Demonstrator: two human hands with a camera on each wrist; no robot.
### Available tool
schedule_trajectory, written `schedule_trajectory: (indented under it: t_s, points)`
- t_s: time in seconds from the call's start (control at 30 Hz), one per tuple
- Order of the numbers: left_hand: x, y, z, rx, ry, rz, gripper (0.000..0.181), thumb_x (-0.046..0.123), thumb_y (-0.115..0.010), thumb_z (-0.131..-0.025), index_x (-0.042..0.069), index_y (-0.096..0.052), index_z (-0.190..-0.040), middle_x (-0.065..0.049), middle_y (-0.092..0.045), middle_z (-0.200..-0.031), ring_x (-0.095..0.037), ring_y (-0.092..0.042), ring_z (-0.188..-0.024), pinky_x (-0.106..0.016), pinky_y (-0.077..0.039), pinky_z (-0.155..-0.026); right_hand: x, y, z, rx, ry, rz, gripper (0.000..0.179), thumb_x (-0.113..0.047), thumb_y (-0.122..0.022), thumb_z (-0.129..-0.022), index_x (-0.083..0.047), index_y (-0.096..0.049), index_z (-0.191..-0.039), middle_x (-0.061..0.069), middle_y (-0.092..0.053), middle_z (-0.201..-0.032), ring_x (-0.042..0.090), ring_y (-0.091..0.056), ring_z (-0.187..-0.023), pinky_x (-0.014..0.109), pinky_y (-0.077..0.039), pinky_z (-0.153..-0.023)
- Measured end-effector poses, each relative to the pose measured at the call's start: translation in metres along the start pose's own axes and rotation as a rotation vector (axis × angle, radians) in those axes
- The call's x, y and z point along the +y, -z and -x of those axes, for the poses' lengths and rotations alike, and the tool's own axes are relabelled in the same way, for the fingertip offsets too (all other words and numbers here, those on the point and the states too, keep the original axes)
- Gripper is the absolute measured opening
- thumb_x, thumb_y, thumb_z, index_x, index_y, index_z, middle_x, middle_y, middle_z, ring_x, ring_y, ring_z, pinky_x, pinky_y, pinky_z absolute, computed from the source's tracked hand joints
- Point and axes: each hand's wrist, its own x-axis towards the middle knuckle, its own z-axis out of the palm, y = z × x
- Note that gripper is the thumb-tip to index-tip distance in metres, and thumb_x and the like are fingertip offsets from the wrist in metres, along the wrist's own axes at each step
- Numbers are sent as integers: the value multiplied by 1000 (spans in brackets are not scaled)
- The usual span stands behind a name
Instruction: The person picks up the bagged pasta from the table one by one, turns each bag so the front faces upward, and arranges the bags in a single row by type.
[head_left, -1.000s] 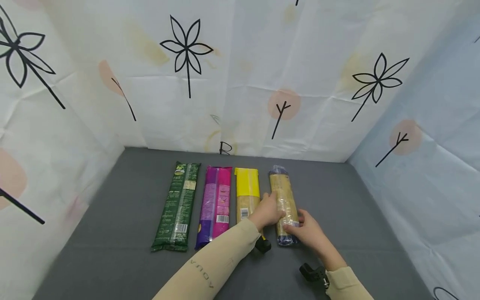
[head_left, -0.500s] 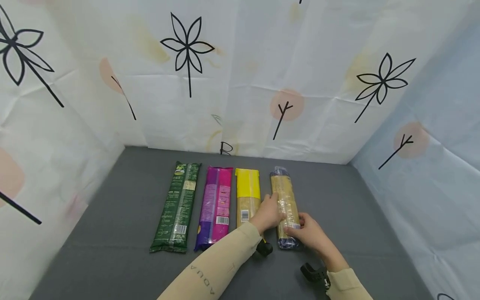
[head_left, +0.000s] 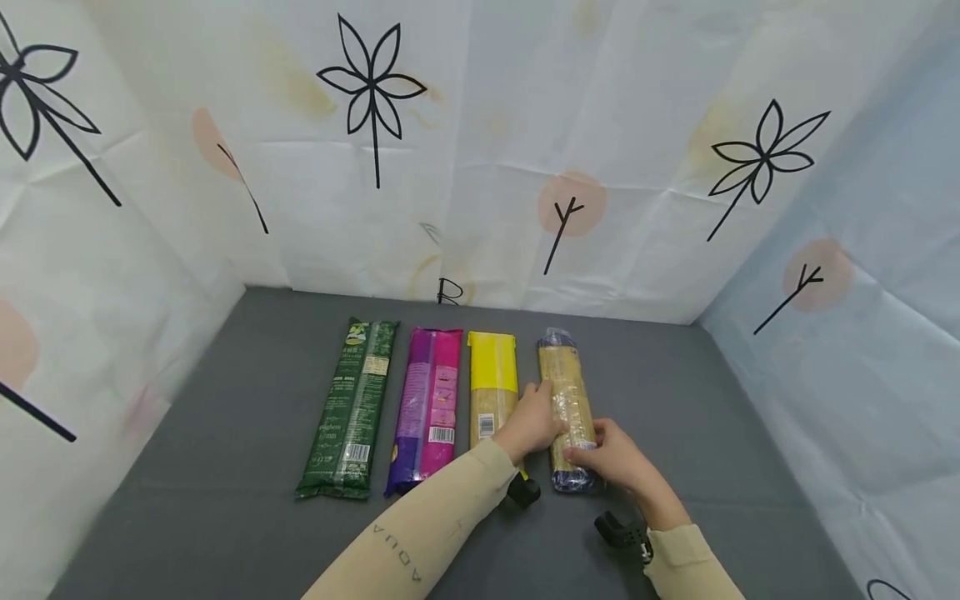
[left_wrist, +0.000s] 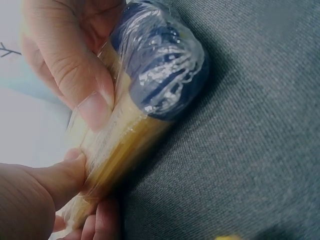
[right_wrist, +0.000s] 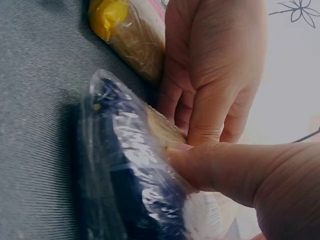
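Note:
A clear-wrapped pack of spaghetti (head_left: 567,375) with dark blue ends lies on the grey table, rightmost in a row of packs. My left hand (head_left: 530,421) grips its left side, thumb on top and fingers lower down, as the left wrist view shows. On the right side, nearer the front end, my right hand (head_left: 617,458) pinches the wrapper with its thumb on top. The crinkled blue end (left_wrist: 165,65) shows close up in the left wrist view. Close on the left lies a yellow-topped pasta pack (head_left: 495,364), partly hidden by my left hand and forearm.
A purple and pink pack (head_left: 427,400) and a green spaghetti pack (head_left: 348,408) lie farther left, roughly parallel. Printed cloth walls (head_left: 480,225) enclose the grey tabletop (head_left: 225,467) at the back and both sides. A black wrist mount (head_left: 622,531) is at my right wrist.

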Motion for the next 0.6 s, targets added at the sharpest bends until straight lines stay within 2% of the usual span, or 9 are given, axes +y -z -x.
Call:
schedule_trajectory:
  t_s: [0.13,0.27,0.37,0.53,0.6]
  points:
    - [0,-1,-2,-10,-17,-31,81,30,-75,-86,7,-31,-150,-20,-40,-139,-29,-52,-117,-37,-46,-96,-4,2,3,-12,-15,12,59,-20,-78,-83,11,-44,-121,18,-63,-96,22,-64,-77,38,-53,-66]
    - [-2,-2,-3,-17,-39,-69,81,36,-72,-88,6,-30,-150,-22,-38,-139,-29,-52,-117,-37,-46,-96,-9,1,4,12,-10,39,46,-18,-76,-83,8,-50,-112,15,-61,-91,22,-63,-74,36,-51,-62]
    - [-4,-2,-4,-37,-47,-58,81,41,-69,-89,6,-30,-151,-24,-36,-139,-30,-52,-117,-38,-47,-95,-12,-2,4,38,11,36,49,-16,-76,-82,6,-47,-114,17,-58,-95,23,-61,-76,35,-51,-63]
    - [-1,1,1,-68,-40,12,71,37,-64,-94,6,-33,-150,-28,-36,-138,-32,-50,-117,-42,-47,-93,-12,-7,6,69,56,22,57,-13,-74,-81,2,-41,-123,19,-54,-109,22,-61,-79,35,-52,-64]
    - [0,1,3,-83,-36,-7,67,36,-60,-96,7,-33,-150,-27,-35,-140,-33,-49,-120,-43,-47,-93,-11,-9,7,80,60,1,57,-11,-73,-80,1,-39,-125,20,-54,-112,21,-62,-79,35,-53,-65]
